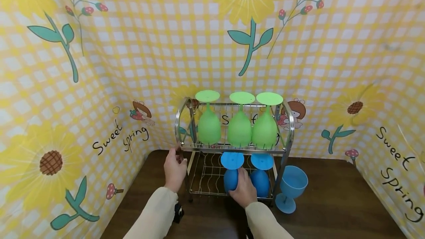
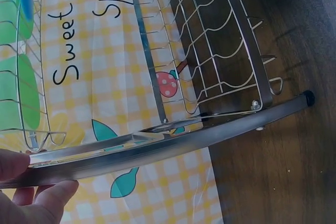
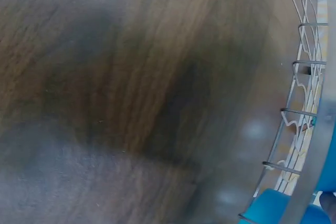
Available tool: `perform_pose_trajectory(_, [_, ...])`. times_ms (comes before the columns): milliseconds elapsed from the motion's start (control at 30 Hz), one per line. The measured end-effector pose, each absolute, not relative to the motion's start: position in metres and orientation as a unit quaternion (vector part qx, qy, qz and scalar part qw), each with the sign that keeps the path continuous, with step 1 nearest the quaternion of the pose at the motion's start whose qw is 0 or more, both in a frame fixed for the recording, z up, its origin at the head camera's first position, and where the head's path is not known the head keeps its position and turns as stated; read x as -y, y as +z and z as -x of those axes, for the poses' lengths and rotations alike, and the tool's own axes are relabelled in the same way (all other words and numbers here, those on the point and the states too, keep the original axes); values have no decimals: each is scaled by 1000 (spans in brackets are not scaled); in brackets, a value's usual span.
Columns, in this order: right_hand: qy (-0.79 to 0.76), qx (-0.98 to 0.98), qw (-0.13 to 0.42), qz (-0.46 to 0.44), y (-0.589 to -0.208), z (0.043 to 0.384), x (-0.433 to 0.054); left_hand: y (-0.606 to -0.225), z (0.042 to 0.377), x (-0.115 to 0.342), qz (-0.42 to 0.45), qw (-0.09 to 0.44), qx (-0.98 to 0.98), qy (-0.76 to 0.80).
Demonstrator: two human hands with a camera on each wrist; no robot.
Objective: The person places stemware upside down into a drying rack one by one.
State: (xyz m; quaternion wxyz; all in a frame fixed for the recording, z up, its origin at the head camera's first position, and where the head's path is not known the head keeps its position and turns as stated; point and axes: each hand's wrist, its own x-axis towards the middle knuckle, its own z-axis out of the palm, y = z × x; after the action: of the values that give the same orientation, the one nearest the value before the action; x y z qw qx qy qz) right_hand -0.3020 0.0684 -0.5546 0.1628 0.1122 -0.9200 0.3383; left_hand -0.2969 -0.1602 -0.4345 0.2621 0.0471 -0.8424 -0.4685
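Note:
My left hand [image 1: 175,170] grips the left post of a two-tier metal dish rack [image 1: 232,151]; in the left wrist view its fingertips [image 2: 56,196] wrap the metal upright. On the lower shelf, my right hand [image 1: 244,190] holds the bowl of a blue plastic goblet [image 1: 230,180], which stands upside down with its round foot up. Right beside that hand is a second upside-down blue goblet [image 1: 260,183]. Three green goblets [image 1: 209,128] stand upside down on the upper shelf. The right wrist view shows mostly tabletop, with blue plastic [image 3: 268,207] at its lower right.
Another blue goblet [image 1: 293,182] stands upright on the brown wooden table [image 1: 332,194], just right of the rack. A yellow checked cloth [image 1: 149,65] with sunflowers surrounds the table at the back and sides. A small black object [image 1: 178,212] shows near my left sleeve.

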Motion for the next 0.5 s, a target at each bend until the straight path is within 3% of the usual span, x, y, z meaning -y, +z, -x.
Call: perform_pose_trajectory(500, [334, 923, 153, -115, -564, 300, -73, -436, 298, 161, -47, 252, 844, -471])
